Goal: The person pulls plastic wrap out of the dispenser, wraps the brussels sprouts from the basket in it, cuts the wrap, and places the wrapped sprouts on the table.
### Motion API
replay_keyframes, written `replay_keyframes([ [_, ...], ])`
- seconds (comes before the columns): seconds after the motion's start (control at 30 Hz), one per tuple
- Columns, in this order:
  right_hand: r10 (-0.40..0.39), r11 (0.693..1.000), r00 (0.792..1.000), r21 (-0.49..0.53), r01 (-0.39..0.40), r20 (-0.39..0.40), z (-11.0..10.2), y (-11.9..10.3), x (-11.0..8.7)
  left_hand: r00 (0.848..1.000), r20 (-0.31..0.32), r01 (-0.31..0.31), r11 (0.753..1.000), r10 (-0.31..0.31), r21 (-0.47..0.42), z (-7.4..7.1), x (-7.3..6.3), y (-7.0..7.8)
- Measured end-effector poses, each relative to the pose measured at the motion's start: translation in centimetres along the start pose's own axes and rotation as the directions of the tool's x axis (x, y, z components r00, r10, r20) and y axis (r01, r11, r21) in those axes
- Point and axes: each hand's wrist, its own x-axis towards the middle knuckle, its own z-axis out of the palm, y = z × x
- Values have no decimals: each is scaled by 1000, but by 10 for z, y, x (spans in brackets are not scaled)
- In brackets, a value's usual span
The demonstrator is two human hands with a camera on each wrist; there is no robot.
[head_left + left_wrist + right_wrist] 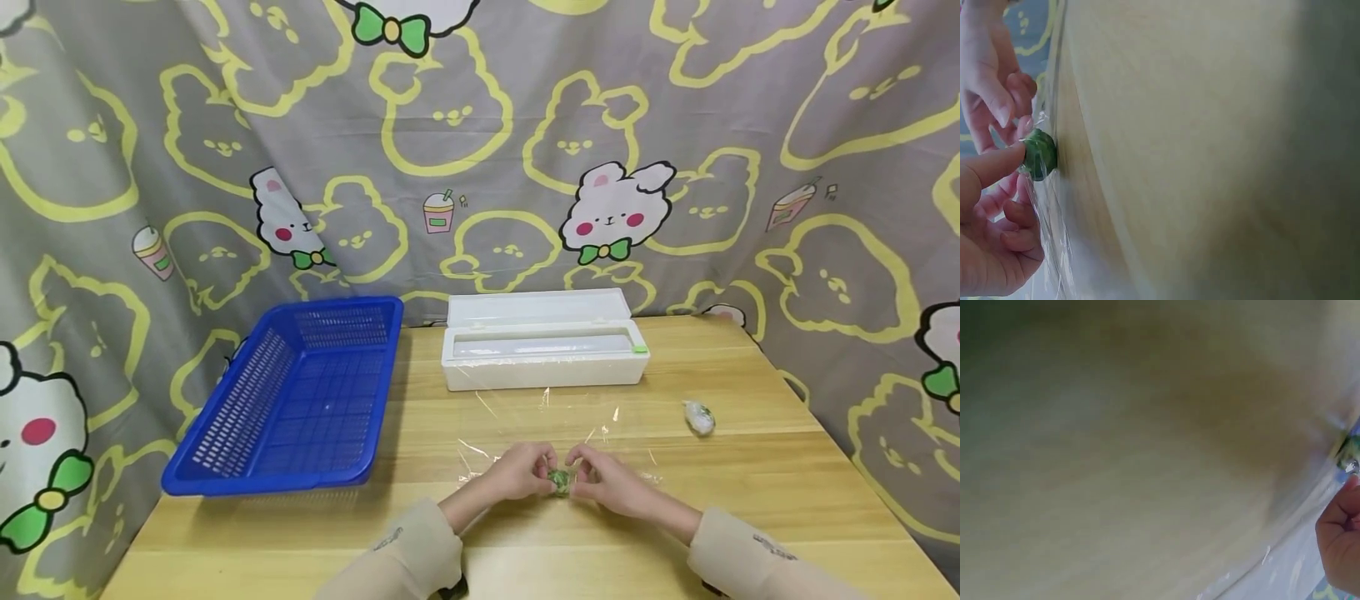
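Note:
A small, round green vegetable lies in a sheet of clear cling film in front of me. My left hand pinches it from the left, with the index fingertip on its film-covered side in the left wrist view. From the right, my right hand has thumb and fingers curled at the vegetable and the film around it. In the left wrist view the green vegetable shows glossy film stretched over it. The right wrist view catches only part of the right hand at its edge.
Behind the film stands a white cling film dispenser box, lid raised, with a green slider. A blue plastic basket sits on the left. At right rests a small film-wrapped bundle. A patterned curtain hangs behind the wooden table.

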Motion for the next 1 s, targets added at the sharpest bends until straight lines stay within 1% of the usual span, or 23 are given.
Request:
replay_keyframes([
  [0.1,14,999,1000,31,-15,20,4,-2,4,1000,6,7,1000,-7,-17,0,1,-2],
  [0.2,29,998,999,55,-30,17,8,-2,8,1000,12,9,999,-9,-44,0,2,-4],
  [0.33,70,991,998,117,-69,-6,11,-1,12,1000,16,22,996,-21,-82,-2,2,-8],
  [0.43,105,984,994,150,-98,-37,12,-1,13,999,0,43,996,-44,-73,-4,1,-10],
  [0.5,129,982,990,150,-119,-59,12,-1,14,999,-18,51,997,-52,-52,-6,1,-10],
  [0.6,146,980,986,150,-132,-84,12,-2,14,998,-45,42,999,-44,-32,-8,1,-9],
  [0.7,154,977,985,160,-141,-76,10,-2,14,998,-56,27,998,-30,-55,-7,0,-7],
  [0.83,150,978,987,153,-140,-53,6,-1,14,998,-51,32,997,-36,-66,-4,-1,-5],
  [0.93,139,985,988,113,-132,-65,4,1,16,998,-47,52,998,-53,-24,-3,1,-5],
  [1.0,130,989,988,80,-123,-80,3,2,18,997,-54,64,998,-63,12,-4,2,-5],
])
